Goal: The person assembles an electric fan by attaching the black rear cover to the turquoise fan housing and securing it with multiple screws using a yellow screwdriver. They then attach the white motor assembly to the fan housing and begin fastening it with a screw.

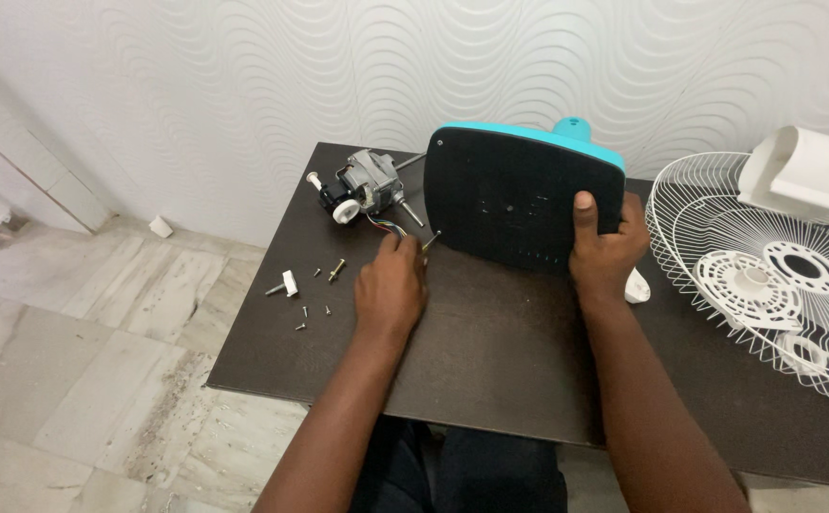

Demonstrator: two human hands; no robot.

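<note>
Your right hand [607,249] grips the tilted fan base [521,195] on the table [490,361] while your left hand [390,285] pinches a screwdriver [430,238] at its edge; a slip could topple it onto the motor [365,183]

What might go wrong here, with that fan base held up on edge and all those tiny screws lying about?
The loose screws lie near the table edge; a nudge might send them to the floor. The fan base stands tilted in the right hand alone, so it may slip. The left hand works by the motor wires and might snag them.
</note>
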